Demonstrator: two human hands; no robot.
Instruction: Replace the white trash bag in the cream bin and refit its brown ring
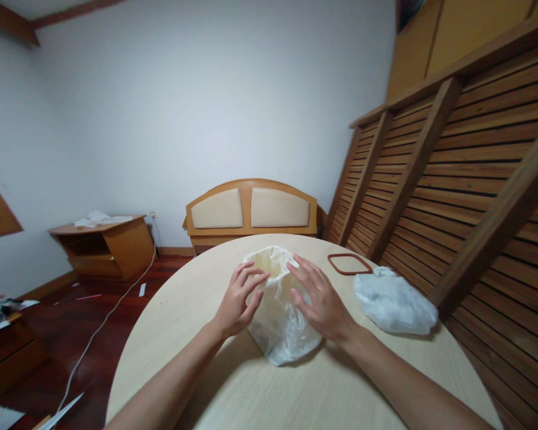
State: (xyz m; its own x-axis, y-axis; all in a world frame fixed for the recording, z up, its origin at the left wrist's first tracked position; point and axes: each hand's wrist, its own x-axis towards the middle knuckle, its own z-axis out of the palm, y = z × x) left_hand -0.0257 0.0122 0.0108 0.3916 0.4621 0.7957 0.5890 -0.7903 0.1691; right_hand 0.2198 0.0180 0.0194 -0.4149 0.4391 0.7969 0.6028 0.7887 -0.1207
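Observation:
A white translucent plastic bag [280, 331] stands on the round table, its crumpled mouth spread open toward the top. My left hand [240, 298] is at the left of the mouth, fingers apart and curved near the rim. On the opposite side my right hand [318, 295] has its fingers spread beside the rim. Both hands seem to hold nothing; whether the fingertips touch the plastic is hard to tell. What lies inside the bag cannot be made out.
Right of my hands, a second, filled plastic bag [394, 301] lies by a brown rounded frame [349, 264] on the pale table [174, 316]. Wooden slatted panels [430, 173] lean along the right. A headboard [251, 209] stands behind; a cable [112, 310] crosses the floor at left.

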